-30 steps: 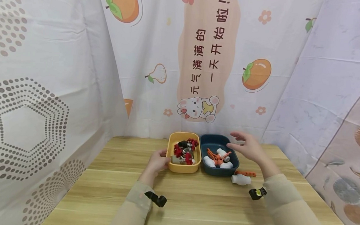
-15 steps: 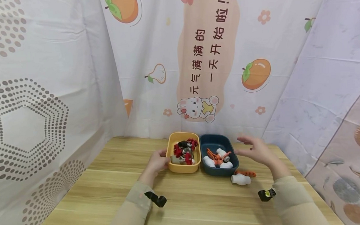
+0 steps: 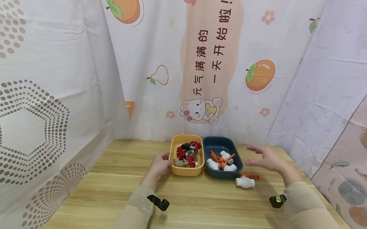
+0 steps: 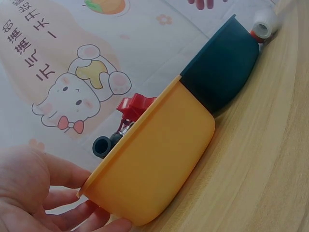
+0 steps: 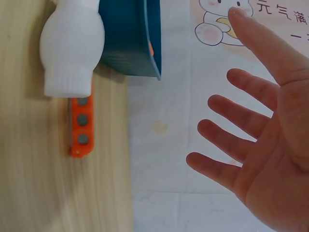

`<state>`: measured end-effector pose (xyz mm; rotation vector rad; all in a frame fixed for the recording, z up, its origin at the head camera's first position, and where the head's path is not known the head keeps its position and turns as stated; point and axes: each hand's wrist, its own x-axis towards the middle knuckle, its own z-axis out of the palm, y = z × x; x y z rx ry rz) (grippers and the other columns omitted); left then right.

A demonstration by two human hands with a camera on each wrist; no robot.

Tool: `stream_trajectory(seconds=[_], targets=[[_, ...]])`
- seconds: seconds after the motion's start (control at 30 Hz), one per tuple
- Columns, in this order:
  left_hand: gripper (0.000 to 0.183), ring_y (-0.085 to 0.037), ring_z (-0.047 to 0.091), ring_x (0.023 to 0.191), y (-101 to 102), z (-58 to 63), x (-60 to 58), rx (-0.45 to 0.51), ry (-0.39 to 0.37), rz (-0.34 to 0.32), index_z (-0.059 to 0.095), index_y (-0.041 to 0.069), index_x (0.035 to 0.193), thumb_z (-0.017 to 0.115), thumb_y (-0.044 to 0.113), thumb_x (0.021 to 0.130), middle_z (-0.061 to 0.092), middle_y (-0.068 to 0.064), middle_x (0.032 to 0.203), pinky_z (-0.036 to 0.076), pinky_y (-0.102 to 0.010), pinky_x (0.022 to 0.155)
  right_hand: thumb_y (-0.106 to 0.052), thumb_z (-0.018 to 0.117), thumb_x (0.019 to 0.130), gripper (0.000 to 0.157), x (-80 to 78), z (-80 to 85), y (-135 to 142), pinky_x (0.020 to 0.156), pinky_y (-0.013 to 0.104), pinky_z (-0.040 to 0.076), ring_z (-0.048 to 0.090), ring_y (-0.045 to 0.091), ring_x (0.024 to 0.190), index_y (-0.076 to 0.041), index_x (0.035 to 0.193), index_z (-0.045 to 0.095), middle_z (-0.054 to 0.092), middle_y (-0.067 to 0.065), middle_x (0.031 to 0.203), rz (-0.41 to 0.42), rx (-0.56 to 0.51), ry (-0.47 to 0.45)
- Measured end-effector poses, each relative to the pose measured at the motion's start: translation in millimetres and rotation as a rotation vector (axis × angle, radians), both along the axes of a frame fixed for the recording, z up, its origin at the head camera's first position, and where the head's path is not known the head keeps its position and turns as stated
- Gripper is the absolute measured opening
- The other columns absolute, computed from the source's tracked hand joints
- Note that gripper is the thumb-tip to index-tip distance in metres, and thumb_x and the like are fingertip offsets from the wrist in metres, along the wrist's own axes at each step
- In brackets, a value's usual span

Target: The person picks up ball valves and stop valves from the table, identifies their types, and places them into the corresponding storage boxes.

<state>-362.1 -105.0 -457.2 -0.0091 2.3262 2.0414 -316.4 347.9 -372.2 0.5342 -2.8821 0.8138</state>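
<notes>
My left hand [image 3: 159,166] is at the left side of a yellow plastic bin [image 3: 188,171], thumb and bent fingers [image 4: 63,171] holding its rim and outer wall. Several red-handled metal valves [image 3: 192,160] lie in that bin, with a black fitting among them. Beside it stands a dark blue bin [image 3: 223,175] with several white plastic valves [image 3: 213,164] with orange handles inside. My right hand [image 3: 268,160] hovers to the right of the blue bin, fingers spread and holding nothing. Another white valve [image 3: 245,182] with an orange handle [image 5: 82,128] lies on the table, just outside the blue bin.
The wooden table [image 3: 202,208] ends at a white printed curtain [image 3: 149,105] behind the bins. More curtains [image 3: 348,129] close off the left and right sides. A small black camera sits on each wrist.
My right hand has drawn away from above the blue bin, moving to the right and slightly down. The left hand and both bins have kept their places.
</notes>
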Motion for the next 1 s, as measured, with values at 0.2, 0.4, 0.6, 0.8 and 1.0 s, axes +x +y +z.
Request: stream_trajectory(seconds=[0.2, 0.4, 0.6, 0.8, 1.0], targets=[[0.058, -0.037, 0.062, 0.113, -0.6, 1.4, 0.8, 0.010, -0.002, 0.002, 0.047, -0.007, 0.146, 0.061, -0.004, 0.091, 0.055, -0.028, 0.137, 0.059, -0.045, 0.086, -0.043, 0.081, 0.086, 0.075, 0.4, -7.0, 5.2, 0.098, 0.067, 0.044, 0.047, 0.053, 0.129, -0.001, 0.143, 0.056, 0.055, 0.024, 0.142, 0.041, 0.007, -0.018], [0.059, -0.039, 0.062, 0.115, -0.4, 1.1, 0.2, 0.020, -0.003, 0.001, 0.047, -0.007, 0.147, 0.062, -0.004, 0.090, 0.054, -0.029, 0.137, 0.060, -0.042, 0.083, -0.042, 0.081, 0.086, 0.077, 0.8, -16.0, 9.2, 0.097, 0.067, 0.044, 0.047, 0.055, 0.127, 0.002, 0.143, 0.053, 0.054, 0.027, 0.141, 0.067, 0.041, -0.045], [0.059, -0.039, 0.062, 0.115, -0.6, -0.1, 0.0, 0.027, -0.002, -0.005, 0.046, -0.007, 0.147, 0.061, -0.005, 0.091, 0.053, -0.030, 0.138, 0.059, -0.044, 0.084, -0.038, 0.083, 0.085, 0.077, 1.1, -27.8, 14.2, 0.097, 0.066, 0.045, 0.048, 0.056, 0.126, 0.003, 0.143, 0.053, 0.054, 0.027, 0.142, 0.074, 0.044, -0.067], [0.059, -0.038, 0.062, 0.114, -0.8, -0.9, -0.2, 0.030, 0.000, -0.005, 0.046, -0.007, 0.147, 0.061, -0.005, 0.090, 0.054, -0.029, 0.138, 0.059, -0.043, 0.084, -0.037, 0.087, 0.080, 0.082, 3.4, -34.8, 14.9, 0.099, 0.066, 0.043, 0.045, 0.056, 0.128, 0.002, 0.143, 0.053, 0.052, 0.029, 0.141, 0.075, 0.037, -0.132], [0.059, -0.040, 0.061, 0.116, -0.3, 0.4, 1.0, 0.026, -0.006, -0.004, 0.046, -0.007, 0.148, 0.061, -0.005, 0.091, 0.053, -0.030, 0.139, 0.059, -0.043, 0.084, -0.038, 0.088, 0.078, 0.084, 4.2, -42.0, 14.2, 0.099, 0.068, 0.042, 0.046, 0.055, 0.128, 0.002, 0.142, 0.054, 0.054, 0.029, 0.140, 0.097, 0.057, -0.168]])
